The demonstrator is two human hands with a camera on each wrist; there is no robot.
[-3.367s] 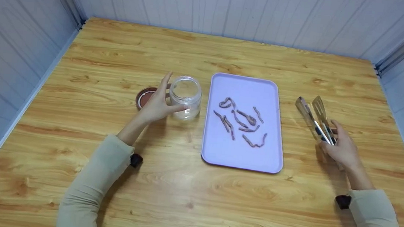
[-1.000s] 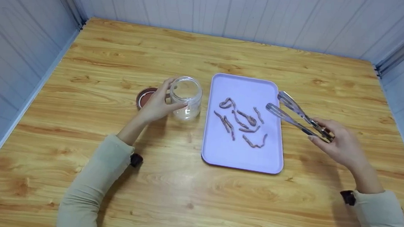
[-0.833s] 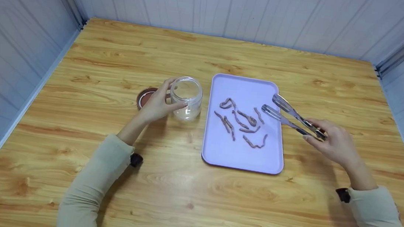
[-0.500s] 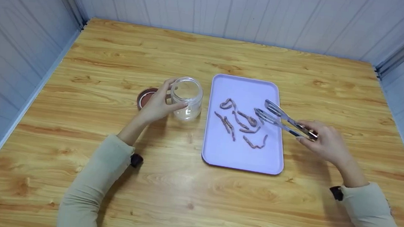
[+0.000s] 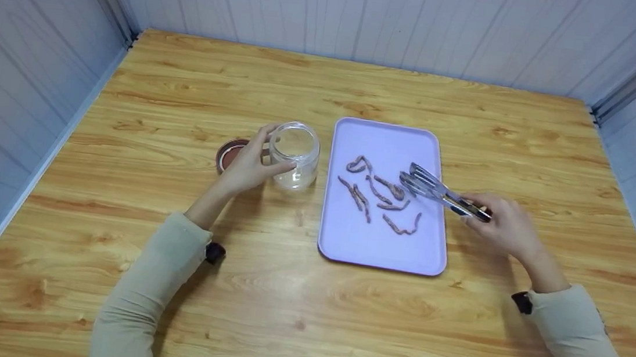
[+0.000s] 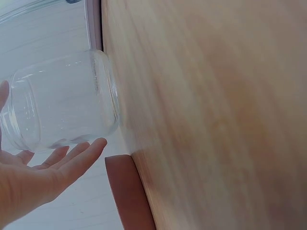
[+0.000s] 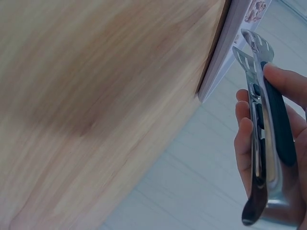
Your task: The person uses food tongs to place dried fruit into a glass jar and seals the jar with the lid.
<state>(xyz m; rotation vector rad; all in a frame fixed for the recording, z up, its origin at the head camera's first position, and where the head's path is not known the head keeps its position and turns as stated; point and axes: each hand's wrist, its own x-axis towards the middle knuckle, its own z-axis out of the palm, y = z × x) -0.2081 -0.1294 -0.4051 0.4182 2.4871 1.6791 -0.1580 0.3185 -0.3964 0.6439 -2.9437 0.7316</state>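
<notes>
My left hand [image 5: 248, 167] holds a clear, open-topped jar [image 5: 299, 171] standing upright on the table, thumb at the near side and fingers round the far side. In the left wrist view the fingers [image 6: 79, 160] lie along the wall of the jar. My right hand [image 5: 506, 224] grips metal serving tongs [image 5: 439, 193] by their dark-padded handles [image 7: 278, 120]. The slotted tips are drawn close together over the right part of a lilac tray [image 5: 381, 251], where they hide one strip. Several brown, wrinkled, twisted strips [image 5: 400, 228] lie spread on the tray.
A reddish-brown lid [image 5: 228, 155] lies on the wooden table [image 5: 258, 313] left of the jar, partly behind the left hand. The tray stands just right of the jar. Pale panel walls [image 5: 340, 11] border the table at the back and sides.
My right hand has picked up the tongs from the table on the right and brought them left over the tray, where their tips have closed together. The left hand stays at the jar.
</notes>
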